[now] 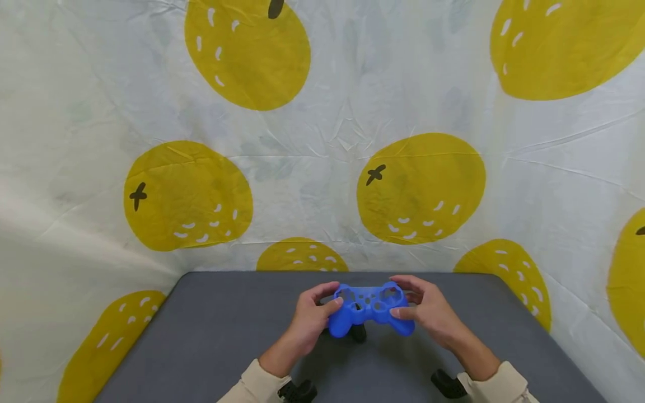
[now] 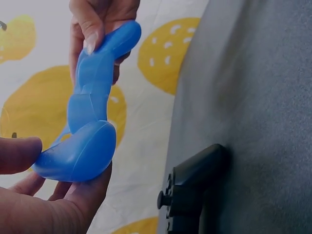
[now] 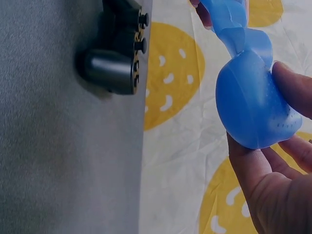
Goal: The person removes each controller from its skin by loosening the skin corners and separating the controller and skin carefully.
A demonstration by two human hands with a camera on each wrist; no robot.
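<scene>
Both hands hold up a blue silicone game controller cover [image 1: 370, 299], its cut-outs facing me in the head view. My left hand [image 1: 308, 318] pinches its left end, thumb on the front and fingers behind. At the right end my right hand [image 1: 434, 310] grips it the same way. Below the cover, a black game controller [image 2: 195, 183] lies on the table, mostly hidden in the head view. Its thumbsticks and buttons show in both wrist views. In the right wrist view the rounded cover grip [image 3: 258, 102] looks hollow and soft, with small dots on it.
A dark grey table [image 1: 227, 336] spans the front. Behind and at both sides hangs a white cloth [image 1: 312, 190] printed with yellow fruit. Black straps with small devices [image 1: 297, 390] sit on both wrists, by the cream sleeves [image 1: 257, 383].
</scene>
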